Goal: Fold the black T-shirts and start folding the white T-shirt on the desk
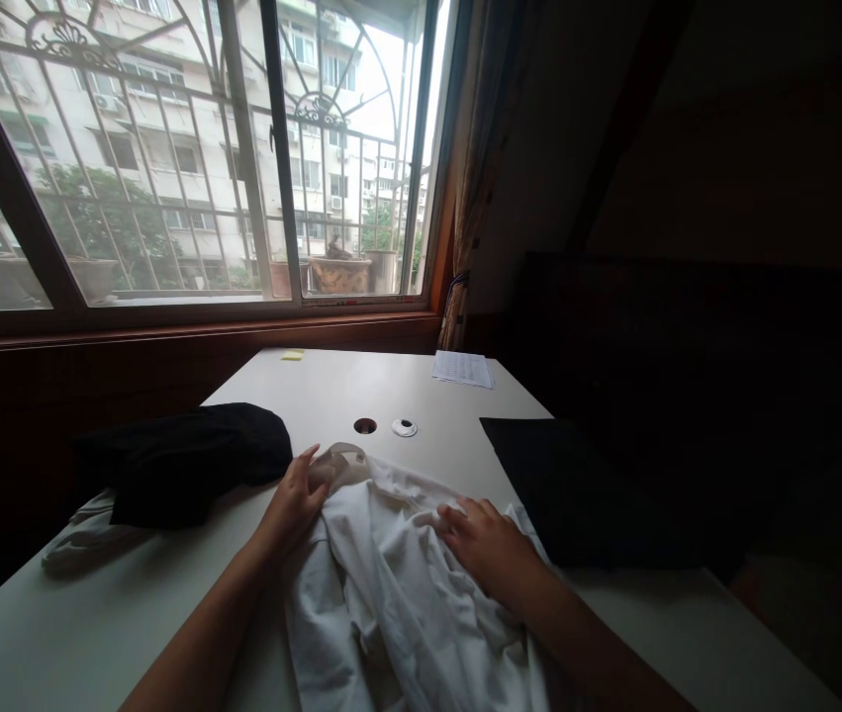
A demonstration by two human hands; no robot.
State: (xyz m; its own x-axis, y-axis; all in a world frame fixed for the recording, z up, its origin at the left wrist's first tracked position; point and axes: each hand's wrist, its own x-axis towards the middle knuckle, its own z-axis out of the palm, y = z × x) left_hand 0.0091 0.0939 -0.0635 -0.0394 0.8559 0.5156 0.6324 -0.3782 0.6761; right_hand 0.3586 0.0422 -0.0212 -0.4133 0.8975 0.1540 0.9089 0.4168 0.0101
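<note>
A rumpled white shirt [391,583] lies on the table in front of me, its collar [342,457] at the far end. My left hand [300,494] is at the shirt's left edge beside the collar, with cloth between thumb and fingers; part of the grip is hidden. Across the shirt's upper right side rests my right hand [491,544], palm down, fingers loosely stretched out over the cloth. The near end of the shirt runs out of view at the bottom.
Dark folded cloth [205,460] lies at the left over a pale garment [90,534]. On the right is a dark flat item [584,494]. The white table [361,381] bears papers [463,369], yellow notes [292,354], a cable hole [365,426] and a white round cover [404,428].
</note>
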